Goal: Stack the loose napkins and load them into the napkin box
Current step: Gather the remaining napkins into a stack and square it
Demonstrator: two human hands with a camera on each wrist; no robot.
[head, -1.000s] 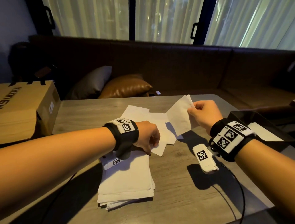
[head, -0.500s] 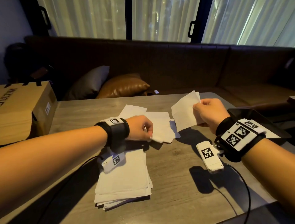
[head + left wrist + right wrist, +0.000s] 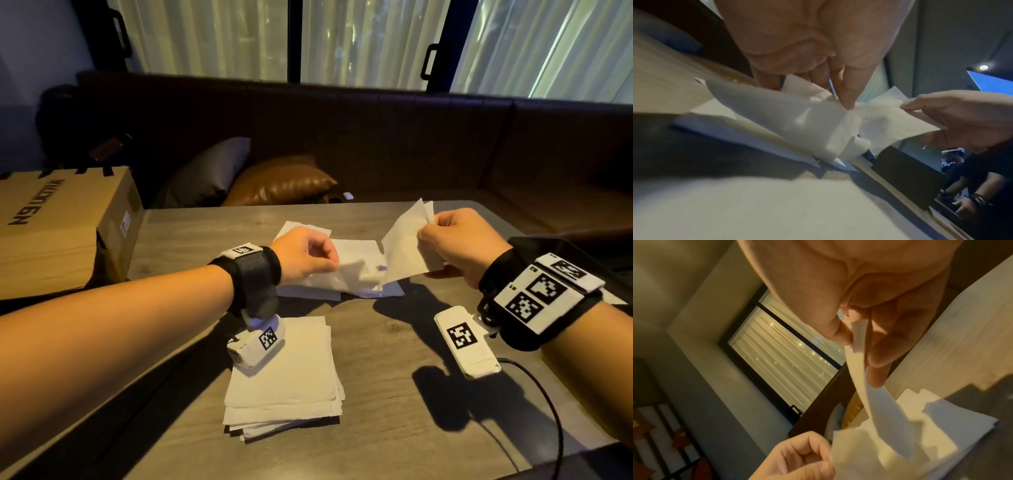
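Note:
A neat stack of white napkins (image 3: 284, 377) lies on the wooden table (image 3: 394, 394) in front of me. Beyond it, several loose napkins (image 3: 356, 250) lie overlapped. My left hand (image 3: 305, 253) pinches the edge of one loose napkin (image 3: 797, 116) and lifts it off that pile. My right hand (image 3: 459, 240) holds a few napkins (image 3: 407, 250) upright above the table, pinched between thumb and fingers (image 3: 877, 353). The black napkin box (image 3: 561, 246) stands at the right table edge, mostly hidden behind my right wrist.
A cardboard box (image 3: 61, 226) sits on the table's left end. A dark sofa with a grey cushion (image 3: 209, 171) and a brown cushion (image 3: 284, 181) runs behind the table. Cables trail from the wrist cameras (image 3: 466, 339) over the near right edge.
My left hand moved forward from the stack to the loose pile and picked up a napkin edge. My right hand stayed raised with its napkins, shifting slightly right.

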